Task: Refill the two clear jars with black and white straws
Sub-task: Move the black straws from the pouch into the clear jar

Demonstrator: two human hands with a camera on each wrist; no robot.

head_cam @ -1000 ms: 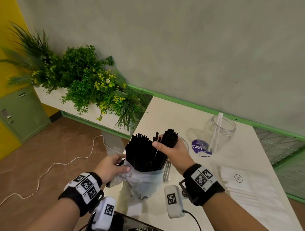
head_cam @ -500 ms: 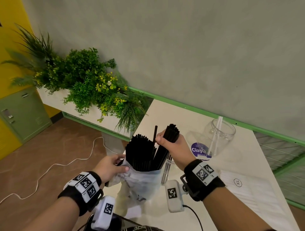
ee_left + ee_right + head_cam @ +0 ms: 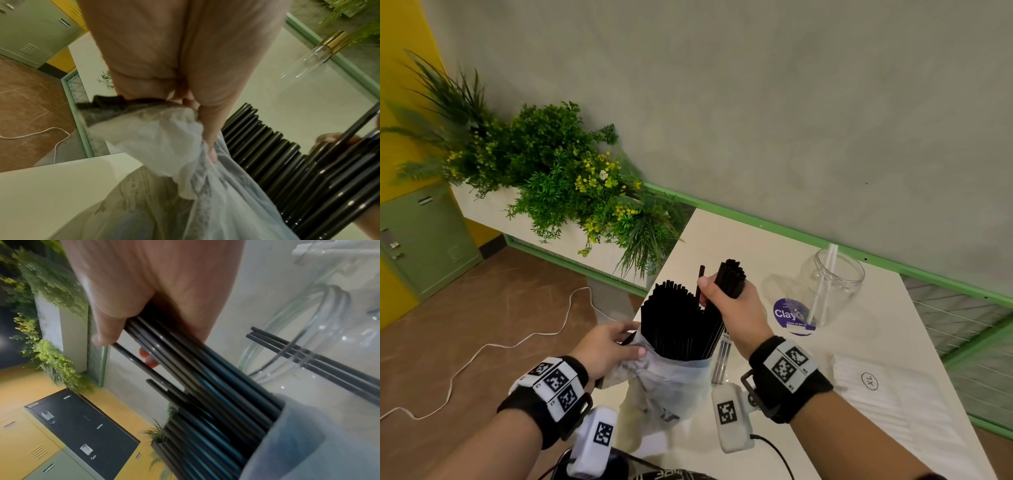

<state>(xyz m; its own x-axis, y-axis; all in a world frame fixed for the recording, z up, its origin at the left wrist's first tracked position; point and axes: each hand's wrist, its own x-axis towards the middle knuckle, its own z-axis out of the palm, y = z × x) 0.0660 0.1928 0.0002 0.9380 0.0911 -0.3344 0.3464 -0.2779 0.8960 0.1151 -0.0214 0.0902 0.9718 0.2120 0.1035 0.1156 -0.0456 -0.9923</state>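
Observation:
A pale plastic bag (image 3: 671, 380) full of black straws (image 3: 671, 322) stands at the table's near left corner. My left hand (image 3: 607, 346) grips the bag's rim (image 3: 164, 129). My right hand (image 3: 729, 301) grips a bunch of black straws (image 3: 729, 277) (image 3: 185, 345), partly lifted out of the bag. Just behind the bag stands a clear jar (image 3: 320, 337) with a few black straws (image 3: 304, 353) in it, mostly hidden in the head view. A second clear jar (image 3: 828, 284) with white straws (image 3: 825, 277) stands farther right.
A white packet of wrapped straws (image 3: 887, 401) marked XL lies on the white table (image 3: 739, 240) at the right. A purple sticker (image 3: 791, 313) shows through the far jar. A planter with green plants (image 3: 558, 178) borders the table's left end. A white cable (image 3: 482, 346) runs over the floor.
My right hand has drawn its bunch of black straws upward, farther out of the bag. My left hand keeps its hold on the bag's rim.

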